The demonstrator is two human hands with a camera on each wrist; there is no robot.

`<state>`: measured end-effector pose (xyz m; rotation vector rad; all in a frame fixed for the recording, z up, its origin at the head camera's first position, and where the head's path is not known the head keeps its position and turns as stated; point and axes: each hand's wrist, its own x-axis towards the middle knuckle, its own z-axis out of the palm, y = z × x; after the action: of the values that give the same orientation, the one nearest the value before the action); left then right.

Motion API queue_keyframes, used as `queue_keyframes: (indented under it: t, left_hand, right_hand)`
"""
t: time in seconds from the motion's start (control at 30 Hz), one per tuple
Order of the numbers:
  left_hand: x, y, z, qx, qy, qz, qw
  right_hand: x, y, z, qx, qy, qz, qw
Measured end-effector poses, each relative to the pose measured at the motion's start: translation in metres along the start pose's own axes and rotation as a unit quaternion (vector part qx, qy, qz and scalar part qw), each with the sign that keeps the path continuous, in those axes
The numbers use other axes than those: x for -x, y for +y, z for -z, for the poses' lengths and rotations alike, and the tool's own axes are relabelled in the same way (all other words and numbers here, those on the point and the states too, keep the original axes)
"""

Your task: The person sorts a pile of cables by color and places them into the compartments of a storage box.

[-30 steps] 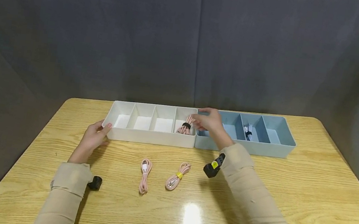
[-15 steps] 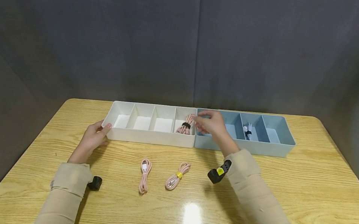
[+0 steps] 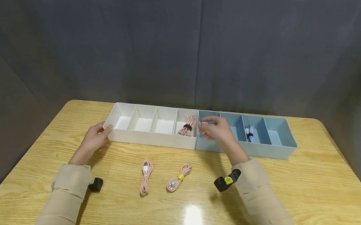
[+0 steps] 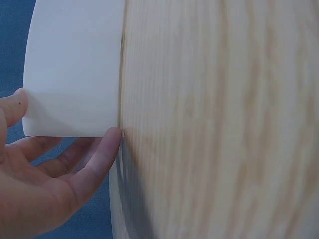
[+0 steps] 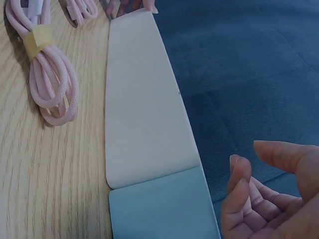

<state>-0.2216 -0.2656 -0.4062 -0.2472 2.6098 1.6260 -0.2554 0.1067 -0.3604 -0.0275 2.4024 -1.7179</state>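
Note:
My left hand point(image 3: 93, 140) grips the left front corner of a white divided storage box point(image 3: 151, 138), thumb at the rim and fingers against its end wall point(image 4: 75, 114). My right hand point(image 3: 217, 128) is held above the leftmost compartment of a blue divided storage box point(image 3: 244, 148). In the right wrist view its thumb and fingers point(image 5: 239, 179) stand apart with nothing between them. A coiled pink cable point(image 3: 187, 127) with a black strap lies in the white box's rightmost compartment. Part of a pale cable point(image 3: 203, 123) shows beneath the right hand.
Two more coiled pink cables lie in front of the boxes: one cable point(image 3: 145, 178) has a white connector, the other cable point(image 3: 178, 178) a yellow strap. A light blue cable point(image 3: 250, 134) with a black band sits in the blue box. The boxes stand end to end on a wooden table point(image 3: 114, 202).
My right hand has moved rightward and slightly nearer, away from the black-strapped pink cable, which stays in its compartment. The left hand has kept its place at the white box.

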Motion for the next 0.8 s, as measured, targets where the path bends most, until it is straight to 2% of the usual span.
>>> queue_keyframes:
  t: [0.43,0.8]
  left_hand:
    - [-0.002,0.0,-0.001,-0.004,-0.003,-0.004,1.0]
    - [-0.005,0.0,-0.001,-0.005,0.001,-0.003,1.0]
  right_hand:
    - [0.019,0.004,0.01,0.007,-0.022,0.027,0.9994]
    - [0.029,0.007,0.012,0.012,-0.056,0.04,0.9975]
